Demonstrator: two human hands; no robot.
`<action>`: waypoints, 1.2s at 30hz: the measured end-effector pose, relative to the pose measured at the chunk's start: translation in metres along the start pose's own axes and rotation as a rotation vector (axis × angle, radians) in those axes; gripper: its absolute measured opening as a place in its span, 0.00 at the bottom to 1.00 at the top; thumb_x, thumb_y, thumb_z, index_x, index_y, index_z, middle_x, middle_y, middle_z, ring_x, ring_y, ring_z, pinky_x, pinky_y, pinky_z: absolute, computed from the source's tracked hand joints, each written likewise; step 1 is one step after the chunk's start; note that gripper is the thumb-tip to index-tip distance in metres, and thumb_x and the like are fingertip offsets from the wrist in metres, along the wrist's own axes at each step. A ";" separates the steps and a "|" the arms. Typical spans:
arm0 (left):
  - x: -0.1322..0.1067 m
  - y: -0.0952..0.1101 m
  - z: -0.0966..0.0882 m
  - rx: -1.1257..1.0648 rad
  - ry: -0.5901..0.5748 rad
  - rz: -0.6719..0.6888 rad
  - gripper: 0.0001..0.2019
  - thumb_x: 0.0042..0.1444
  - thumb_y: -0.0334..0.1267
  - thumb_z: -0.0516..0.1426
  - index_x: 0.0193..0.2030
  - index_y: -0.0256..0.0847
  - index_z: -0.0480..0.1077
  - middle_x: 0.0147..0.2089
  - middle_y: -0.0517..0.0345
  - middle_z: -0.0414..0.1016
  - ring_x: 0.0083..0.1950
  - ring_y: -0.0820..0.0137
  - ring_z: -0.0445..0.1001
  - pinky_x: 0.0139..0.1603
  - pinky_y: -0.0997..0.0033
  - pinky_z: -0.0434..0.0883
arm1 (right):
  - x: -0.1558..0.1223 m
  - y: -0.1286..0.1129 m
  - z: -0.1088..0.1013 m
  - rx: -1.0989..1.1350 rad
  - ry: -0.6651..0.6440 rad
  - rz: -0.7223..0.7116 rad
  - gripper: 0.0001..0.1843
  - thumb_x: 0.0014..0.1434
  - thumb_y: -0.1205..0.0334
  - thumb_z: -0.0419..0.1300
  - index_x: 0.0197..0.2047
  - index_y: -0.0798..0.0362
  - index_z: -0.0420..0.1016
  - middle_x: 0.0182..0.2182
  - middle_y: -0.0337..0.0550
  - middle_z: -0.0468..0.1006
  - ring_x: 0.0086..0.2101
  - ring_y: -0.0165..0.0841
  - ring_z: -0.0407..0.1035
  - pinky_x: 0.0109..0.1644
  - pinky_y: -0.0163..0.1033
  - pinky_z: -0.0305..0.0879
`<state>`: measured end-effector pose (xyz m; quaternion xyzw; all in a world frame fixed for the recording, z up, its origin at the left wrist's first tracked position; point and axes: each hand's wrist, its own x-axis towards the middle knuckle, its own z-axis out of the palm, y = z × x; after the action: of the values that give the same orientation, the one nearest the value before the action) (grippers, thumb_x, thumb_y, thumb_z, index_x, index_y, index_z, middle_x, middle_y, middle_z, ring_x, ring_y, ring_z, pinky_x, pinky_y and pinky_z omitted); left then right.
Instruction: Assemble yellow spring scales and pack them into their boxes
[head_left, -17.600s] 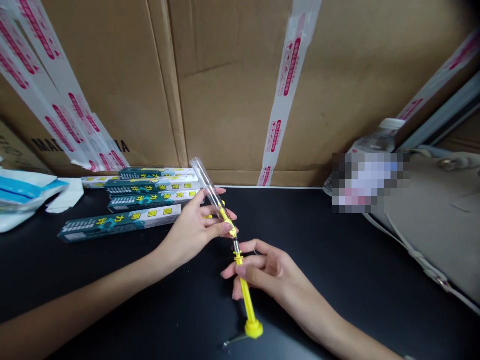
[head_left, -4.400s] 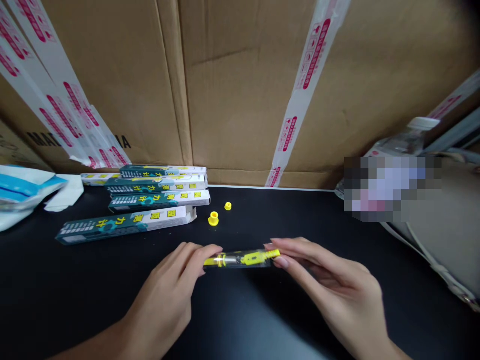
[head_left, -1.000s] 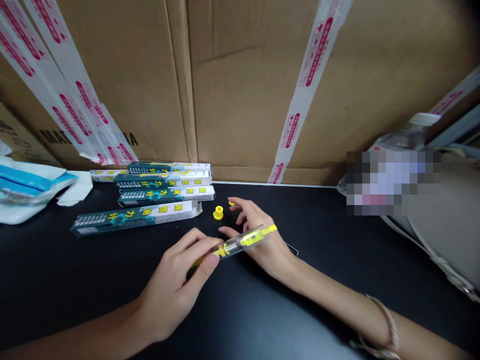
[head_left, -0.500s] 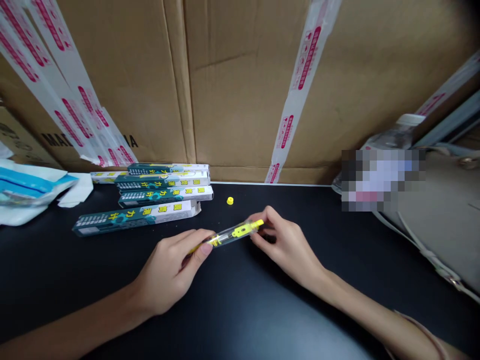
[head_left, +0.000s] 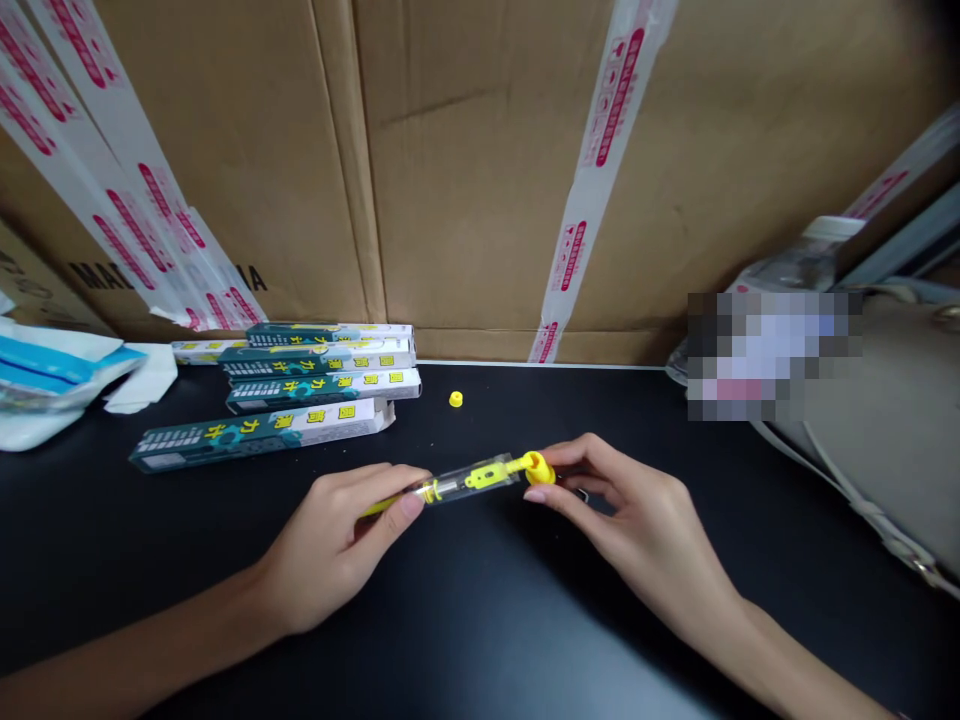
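Observation:
My left hand (head_left: 349, 540) is closed around a tubular spring scale (head_left: 450, 486), a clear cylinder with yellow and metal parts inside. It tilts slightly up to the right. At its right end a yellow slotted piece (head_left: 487, 474) sticks out of the tube. The thumb and fingers of my right hand (head_left: 622, 505) pinch a hollow yellow end cap (head_left: 539, 468). The cap's open side faces the tip of the yellow piece; whether they touch I cannot tell. A small shiny bit (head_left: 582, 495) shows under my right fingers.
A small yellow cap (head_left: 456, 399) lies on the black table (head_left: 480, 620). Several printed narrow boxes (head_left: 262, 436) lie at the back left, beside a white and blue plastic package (head_left: 60, 375). A bottle (head_left: 795, 265) and a grey bag (head_left: 885, 420) stand right. Large cardboard (head_left: 465, 200) walls the back.
My right hand has shifted right and slightly down from the tube's end, and the yellow end cap now shows in its fingers. My left hand still holds the spring scale.

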<state>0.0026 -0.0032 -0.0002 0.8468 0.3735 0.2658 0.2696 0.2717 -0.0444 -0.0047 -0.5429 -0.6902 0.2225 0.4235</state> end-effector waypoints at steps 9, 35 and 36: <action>-0.002 -0.001 0.002 0.058 -0.032 -0.016 0.14 0.68 0.43 0.49 0.50 0.44 0.75 0.41 0.59 0.79 0.37 0.71 0.76 0.36 0.77 0.70 | -0.001 -0.008 -0.003 -0.223 0.130 -0.226 0.06 0.62 0.65 0.64 0.44 0.49 0.75 0.42 0.43 0.82 0.39 0.35 0.79 0.43 0.38 0.78; 0.000 0.006 0.000 0.022 -0.051 -0.047 0.12 0.68 0.43 0.49 0.48 0.46 0.72 0.26 0.69 0.71 0.24 0.78 0.68 0.24 0.80 0.61 | 0.000 -0.009 -0.006 -0.235 0.114 -0.256 0.07 0.64 0.65 0.63 0.45 0.47 0.75 0.40 0.43 0.80 0.38 0.36 0.77 0.43 0.39 0.75; -0.001 0.006 0.000 0.021 -0.048 -0.043 0.11 0.68 0.43 0.49 0.47 0.46 0.72 0.27 0.69 0.71 0.24 0.78 0.68 0.25 0.81 0.62 | 0.000 -0.008 -0.006 -0.220 0.109 -0.249 0.07 0.64 0.65 0.63 0.46 0.48 0.75 0.40 0.43 0.80 0.39 0.36 0.77 0.43 0.39 0.76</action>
<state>0.0053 -0.0072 0.0035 0.8476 0.3876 0.2356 0.2753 0.2722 -0.0479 0.0050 -0.5076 -0.7482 0.0618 0.4227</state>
